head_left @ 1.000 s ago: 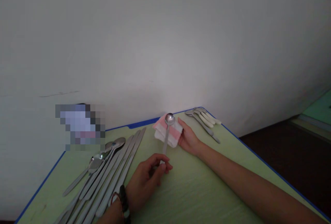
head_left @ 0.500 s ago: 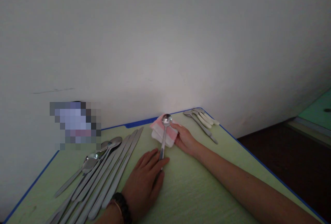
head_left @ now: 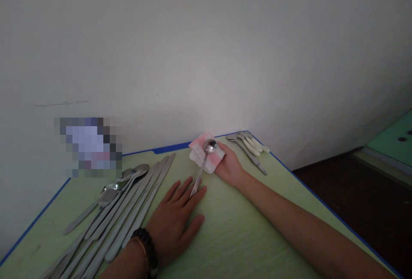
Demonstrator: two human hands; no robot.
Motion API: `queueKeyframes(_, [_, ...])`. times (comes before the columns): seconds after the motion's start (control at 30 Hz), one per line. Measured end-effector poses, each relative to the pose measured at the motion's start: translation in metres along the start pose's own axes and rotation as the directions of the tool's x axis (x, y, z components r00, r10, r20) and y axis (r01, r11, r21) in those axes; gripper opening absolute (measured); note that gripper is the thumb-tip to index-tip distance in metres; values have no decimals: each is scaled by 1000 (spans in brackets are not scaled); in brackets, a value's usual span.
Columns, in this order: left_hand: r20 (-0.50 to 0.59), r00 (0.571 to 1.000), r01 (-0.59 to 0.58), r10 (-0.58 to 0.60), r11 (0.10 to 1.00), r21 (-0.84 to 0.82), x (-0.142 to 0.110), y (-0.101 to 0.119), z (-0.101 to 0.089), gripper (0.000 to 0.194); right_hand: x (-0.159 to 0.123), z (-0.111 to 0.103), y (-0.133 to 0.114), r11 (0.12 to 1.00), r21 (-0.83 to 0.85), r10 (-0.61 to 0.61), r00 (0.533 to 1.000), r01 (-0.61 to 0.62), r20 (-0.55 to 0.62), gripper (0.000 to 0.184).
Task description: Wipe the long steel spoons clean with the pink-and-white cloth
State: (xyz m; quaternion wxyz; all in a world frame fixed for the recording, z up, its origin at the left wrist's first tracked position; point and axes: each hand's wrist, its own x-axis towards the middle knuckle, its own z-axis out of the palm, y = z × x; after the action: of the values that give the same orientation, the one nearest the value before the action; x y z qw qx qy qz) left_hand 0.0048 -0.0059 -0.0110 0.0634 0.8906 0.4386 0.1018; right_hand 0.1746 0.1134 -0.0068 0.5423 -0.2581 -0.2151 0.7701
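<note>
A metal spoon (head_left: 200, 171) slants over the middle of the table, bowl at the far end. My right hand (head_left: 230, 165) is closed on a folded pink-and-white cloth (head_left: 207, 165), and the spoon's bowl rests against it. The palm side of that hand is partly turned up. My left hand (head_left: 177, 216), with a dark beaded bracelet at the wrist, has its fingers spread and stretched out. The spoon's handle end reaches between its index and middle fingers; whether they pinch it is hard to see. Left of this hand lie several table knives (head_left: 151, 197) and spoons (head_left: 111, 193).
Cutlery with white handles (head_left: 254, 147) and a grey-handled piece (head_left: 249, 152) lie at the far right corner of the green table (head_left: 244, 236), which has a blue edge. A blurred-out object (head_left: 88, 146) stands at the back left by the wall (head_left: 206, 56).
The spoon has tilted, its bowl shifting slightly right and its handle end left. My right hand has turned with the cloth, and my left hand's fingers have spread wider. The view shifted slightly.
</note>
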Motion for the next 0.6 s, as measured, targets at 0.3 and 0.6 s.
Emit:
queueKeyframes(0.3, [5,1000,-6,7,1000,-15,0,0,-2,52,-6,0,1,999,-37,29,993,-25,110,22])
queueKeyframes(0.6, [39,999,3,-2,1000,-21,-1,0,-3,53,1,-7,5,994,-95,-37,996,45,86,15])
